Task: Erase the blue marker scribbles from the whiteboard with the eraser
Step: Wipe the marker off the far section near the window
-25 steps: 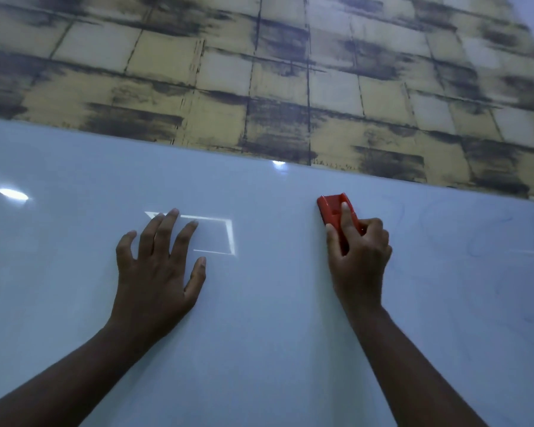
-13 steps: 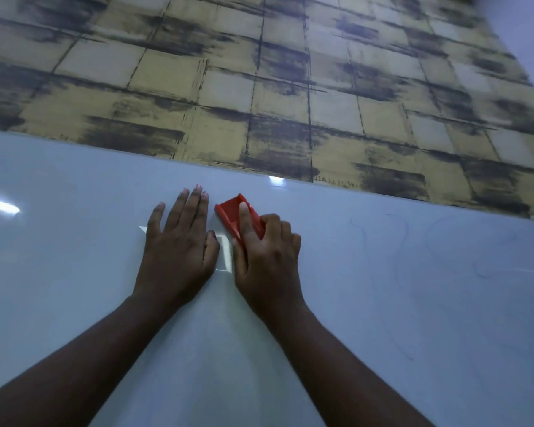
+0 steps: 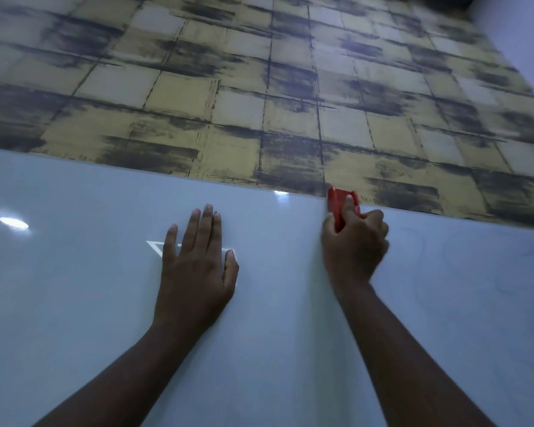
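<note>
Whiteboard (image 3: 74, 303) filling the lower half of the head view, pale and glossy, with bright light reflections on its left part and near its top edge. Yellow-and-grey tiled wall (image 3: 259, 87) above it.

Right hand (image 3: 353, 245) high on the board, fingers and thumb curled round the red eraser (image 3: 339, 208): grip closed on the eraser. Eraser upright, its top end reaching the board's upper edge and overlapping the bottom of the tiled wall in the view; lower part hidden inside the hand. Slightly blurred around the knuckles, so finger placement beyond the thumb on the left and a finger along the front hard to tell.

Left hand (image 3: 195, 272) flat on the board, well apart from the right hand, fingers straight and close together, thumb out to the side: grip open, holding nothing, palm pressed to the board over a reflected white outline.

Faint blue scribbles (image 3: 457, 257) on the board's right part, to the right of the eraser hand: thin curved loops, very pale, hard to trace in full. Both forearms bare, entering from the bottom edge.
</note>
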`<state>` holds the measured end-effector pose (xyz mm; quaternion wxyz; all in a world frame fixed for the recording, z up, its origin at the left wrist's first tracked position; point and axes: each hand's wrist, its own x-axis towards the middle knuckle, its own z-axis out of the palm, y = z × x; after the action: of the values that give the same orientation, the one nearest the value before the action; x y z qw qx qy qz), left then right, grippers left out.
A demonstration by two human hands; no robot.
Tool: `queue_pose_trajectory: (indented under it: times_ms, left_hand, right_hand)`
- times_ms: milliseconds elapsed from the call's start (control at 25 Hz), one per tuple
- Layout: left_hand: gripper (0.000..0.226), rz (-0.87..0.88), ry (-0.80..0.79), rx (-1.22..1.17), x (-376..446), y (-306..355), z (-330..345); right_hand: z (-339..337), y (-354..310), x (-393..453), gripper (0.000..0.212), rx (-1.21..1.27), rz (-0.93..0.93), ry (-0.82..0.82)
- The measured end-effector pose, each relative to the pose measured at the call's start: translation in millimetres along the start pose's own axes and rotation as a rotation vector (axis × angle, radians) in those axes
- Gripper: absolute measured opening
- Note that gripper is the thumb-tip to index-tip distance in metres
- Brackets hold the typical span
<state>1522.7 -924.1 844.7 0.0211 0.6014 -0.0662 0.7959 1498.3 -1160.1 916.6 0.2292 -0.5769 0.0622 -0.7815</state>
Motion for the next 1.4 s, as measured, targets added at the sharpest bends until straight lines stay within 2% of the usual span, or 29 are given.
queue_pose_trajectory:
  times_ms: [80,160,280,480,560,680,880,1000,1080,1160,1280,1400]
  left_hand:
    - [0.069,0.000,0.003,-0.002,-1,2,0]
    - [0.067,-0.028,0.025,-0.032,-2,0,-1]
    - [0.063,-0.162,0.090,-0.200,-6,-9,-3]
    - [0.063,-0.301,0.109,-0.355,-13,-23,-4]
    - [0.060,-0.305,0.113,-0.357,-15,-23,-7]
    - [0.056,-0.202,0.137,-0.267,-18,-20,-13]
    - [0.060,-0.146,0.119,-0.139,-21,-17,-17]
    - [0.067,0.021,0.062,-0.044,-23,-11,-19]
    - [0.070,0.131,0.032,0.001,-25,-7,-20]
    - [0.069,0.138,0.025,0.007,-26,3,-23]
    - [0.067,0.087,0.015,-0.030,-21,36,-23]
    - [0.068,0.069,-0.060,-0.087,-14,90,-14]
  right_hand:
    - [6,-43,-20,0.056,0.073,-0.113,-0.002]
    - [12,-88,-57,0.058,0.132,-0.370,-0.039]
    - [12,-124,-89,0.056,0.218,-0.576,-0.067]
    - [4,-103,-96,0.055,0.204,-0.790,-0.089]
    - [-2,-83,-95,0.057,0.162,-0.873,-0.082]
    - [-7,-46,-75,0.055,0.105,-0.825,-0.049]
    - [-15,37,-19,0.053,-0.064,-0.462,0.070]
    - [-25,78,1,0.051,-0.136,-0.273,0.071]
    - [-28,90,5,0.052,-0.137,-0.210,0.064]
    - [-29,91,4,0.051,-0.100,-0.156,0.038]
    - [-34,80,-11,0.052,-0.029,-0.219,0.005]
    - [-40,76,-39,0.055,0.048,-0.508,-0.060]
